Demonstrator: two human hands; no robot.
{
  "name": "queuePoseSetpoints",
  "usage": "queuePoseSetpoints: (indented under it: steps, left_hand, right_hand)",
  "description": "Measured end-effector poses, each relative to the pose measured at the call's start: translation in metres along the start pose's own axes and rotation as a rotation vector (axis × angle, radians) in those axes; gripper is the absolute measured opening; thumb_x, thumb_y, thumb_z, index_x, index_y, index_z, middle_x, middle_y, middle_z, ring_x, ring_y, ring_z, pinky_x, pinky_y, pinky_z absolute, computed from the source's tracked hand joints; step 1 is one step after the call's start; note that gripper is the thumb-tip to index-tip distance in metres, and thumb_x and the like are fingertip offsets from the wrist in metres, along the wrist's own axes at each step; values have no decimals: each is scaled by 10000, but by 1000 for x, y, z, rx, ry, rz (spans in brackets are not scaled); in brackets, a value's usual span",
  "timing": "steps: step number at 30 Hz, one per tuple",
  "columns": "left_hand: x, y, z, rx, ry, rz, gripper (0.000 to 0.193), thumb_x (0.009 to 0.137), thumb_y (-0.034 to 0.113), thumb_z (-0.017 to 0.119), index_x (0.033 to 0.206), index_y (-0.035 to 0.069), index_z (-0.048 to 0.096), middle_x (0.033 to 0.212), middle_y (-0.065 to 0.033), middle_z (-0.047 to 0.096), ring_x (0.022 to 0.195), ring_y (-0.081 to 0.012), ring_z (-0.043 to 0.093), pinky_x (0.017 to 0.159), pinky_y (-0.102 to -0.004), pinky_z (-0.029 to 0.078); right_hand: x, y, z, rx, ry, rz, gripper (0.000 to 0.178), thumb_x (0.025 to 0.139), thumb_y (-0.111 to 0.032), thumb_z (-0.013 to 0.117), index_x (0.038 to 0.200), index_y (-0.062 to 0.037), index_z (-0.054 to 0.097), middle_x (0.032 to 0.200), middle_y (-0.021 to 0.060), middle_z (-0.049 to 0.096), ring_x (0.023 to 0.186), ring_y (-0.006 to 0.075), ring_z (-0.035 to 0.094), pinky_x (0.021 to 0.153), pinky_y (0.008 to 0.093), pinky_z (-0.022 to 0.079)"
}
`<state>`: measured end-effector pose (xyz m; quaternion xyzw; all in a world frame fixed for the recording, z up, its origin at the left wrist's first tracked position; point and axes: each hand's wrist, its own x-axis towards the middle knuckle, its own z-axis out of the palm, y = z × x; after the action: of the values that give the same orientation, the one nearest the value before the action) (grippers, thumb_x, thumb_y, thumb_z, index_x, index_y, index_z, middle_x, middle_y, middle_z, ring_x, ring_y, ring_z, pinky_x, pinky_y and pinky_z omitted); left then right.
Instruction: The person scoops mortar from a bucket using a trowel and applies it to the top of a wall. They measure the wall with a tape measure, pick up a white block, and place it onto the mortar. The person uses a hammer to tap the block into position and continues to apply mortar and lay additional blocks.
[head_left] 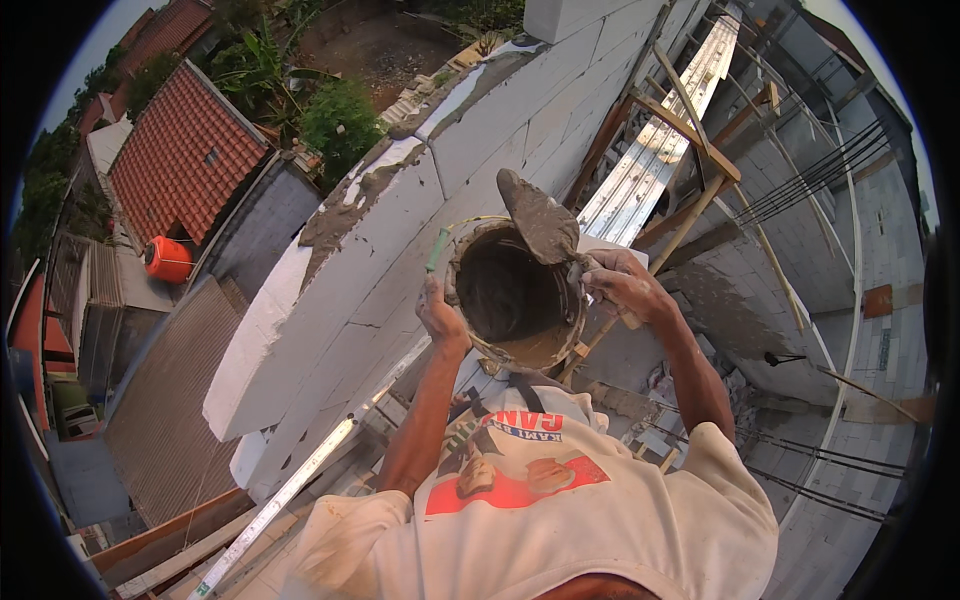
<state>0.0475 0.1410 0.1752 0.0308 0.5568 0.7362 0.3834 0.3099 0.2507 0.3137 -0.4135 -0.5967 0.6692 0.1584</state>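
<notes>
A round bucket (533,351), crusted with mortar, is in front of my chest and tilted so that its inside shows. Dark wet mortar (505,285) lies in it. My left hand (441,316) is closed on the left side of the bucket, just below the green grip (437,250) of its wire handle. In my right hand (625,287) is a trowel, closed in my fingers at the bucket's right rim. The trowel's blade (541,218), thickly coated in grey mortar, points up and left across the far rim.
Along my left runs a pale block wall (395,235) with patchy mortar (325,228) on its top edge. Far right of it stretches a metal plank (655,150) beside wooden braces (690,140). Roofs (185,150) lie well below on the left. A long metal straightedge (300,475) slants near my left arm.
</notes>
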Motion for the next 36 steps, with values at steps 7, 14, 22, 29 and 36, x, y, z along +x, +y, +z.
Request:
queuePoseSetpoints:
  steps: [7, 14, 22, 29, 36]
  left_hand:
    - [-6, -5, -10, 49, 13, 32, 389, 1061, 302, 529, 1160, -62, 623, 1057, -65, 590, 949, -177, 558, 868, -349, 480]
    - [7, -21, 1, -17, 36, 116, 404, 1077, 259, 472, 1162, -98, 641, 1045, -87, 640, 938, -184, 571, 884, -337, 461]
    - [-3, 12, 17, -19, -77, 165, 435, 1093, 318, 488, 1202, -70, 651, 1069, -78, 682, 984, -161, 579, 891, -326, 465]
    - [4, 11, 22, 210, -253, 301, 479, 1090, 384, 505, 1055, -49, 707, 901, -54, 660, 835, -133, 546, 794, -301, 444]
    - [-26, 46, 56, 335, -483, 393, 422, 1090, 282, 511, 730, 64, 488, 717, 55, 402, 697, -101, 356, 627, -320, 321]
  right_hand:
    - [126, -139, -67, -1341, 520, -345, 216, 864, -91, 608, 1021, 42, 673, 923, 213, 689, 895, 343, 727, 775, 457, 585]
    - [187, -149, -52, -1694, 443, -384, 268, 899, -63, 590, 1135, 42, 658, 1075, 209, 676, 965, 337, 719, 852, 437, 589]
    - [49, -80, -13, -962, 353, -547, 324, 919, -209, 629, 1103, 56, 656, 967, 232, 693, 880, 402, 681, 820, 457, 533]
    - [-37, 44, 17, -1225, 236, -106, 305, 881, -152, 663, 1112, 47, 659, 967, 218, 688, 892, 386, 708, 800, 481, 566]
    - [22, 150, 65, -1294, 539, -29, 299, 938, -182, 604, 1146, 32, 627, 970, 237, 676, 904, 439, 700, 763, 546, 580]
